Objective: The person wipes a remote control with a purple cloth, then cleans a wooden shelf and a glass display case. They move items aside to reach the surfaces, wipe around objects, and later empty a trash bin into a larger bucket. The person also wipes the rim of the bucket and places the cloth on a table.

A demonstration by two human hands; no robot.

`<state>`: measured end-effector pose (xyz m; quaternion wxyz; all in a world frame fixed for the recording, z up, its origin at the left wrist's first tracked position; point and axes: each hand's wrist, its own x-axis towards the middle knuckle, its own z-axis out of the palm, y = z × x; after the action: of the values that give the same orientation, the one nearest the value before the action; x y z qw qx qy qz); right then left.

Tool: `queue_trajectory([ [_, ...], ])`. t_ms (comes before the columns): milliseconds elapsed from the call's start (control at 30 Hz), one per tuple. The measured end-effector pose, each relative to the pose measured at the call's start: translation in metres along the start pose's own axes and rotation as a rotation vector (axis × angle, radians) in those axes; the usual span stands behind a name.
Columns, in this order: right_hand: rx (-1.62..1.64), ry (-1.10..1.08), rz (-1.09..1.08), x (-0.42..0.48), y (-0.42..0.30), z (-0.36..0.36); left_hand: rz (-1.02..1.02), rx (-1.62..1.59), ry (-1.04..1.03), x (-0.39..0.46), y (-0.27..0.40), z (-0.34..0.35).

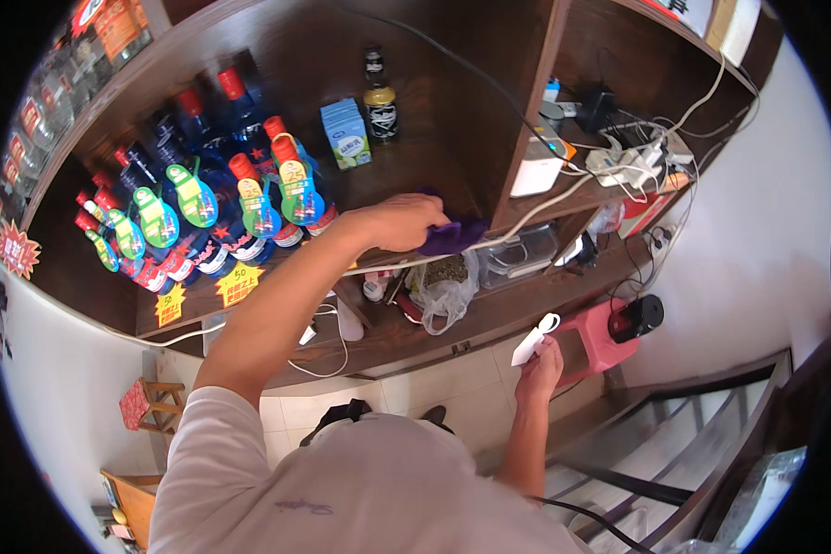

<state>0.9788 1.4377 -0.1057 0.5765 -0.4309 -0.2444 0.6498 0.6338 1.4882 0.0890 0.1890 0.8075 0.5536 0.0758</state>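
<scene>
My left hand (408, 220) reaches across to the front of the wooden shelf (429, 173) and is closed on a bunched purple cloth (451, 235). The cloth rests at the shelf's front edge, beside an upright divider. Lower and to the right, my right hand (541, 367) holds a white flat piece with a ring-shaped end (534, 341), apart from the shelf. To the left of my left hand stand several blue glass bottles (239, 215) with red caps and bright neck tags. Behind the hand are a blue-and-white drink carton pack (347, 135) and a dark bottle with a gold label (379, 97).
A white cable (415, 265) runs along the shelf front. Below lie a plastic bag of dried matter (450, 277) and a clear plastic box (516, 256). Power strips with tangled cords (623, 166) fill the right compartment. A pink stool (599, 332) carries a dark kettle-like container (633, 320).
</scene>
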Motion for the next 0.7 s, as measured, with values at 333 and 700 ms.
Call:
queue_trajectory([
  [333, -0.018, 0.060, -0.015, -0.005, -0.007, -0.006, 0.108, 0.119, 0.252, -0.008, 0.032, 0.031],
  [700, -0.004, 0.122, -0.076, -0.002, -0.009, -0.028, -0.009, -0.002, 0.356, -0.012, 0.021, 0.036],
])
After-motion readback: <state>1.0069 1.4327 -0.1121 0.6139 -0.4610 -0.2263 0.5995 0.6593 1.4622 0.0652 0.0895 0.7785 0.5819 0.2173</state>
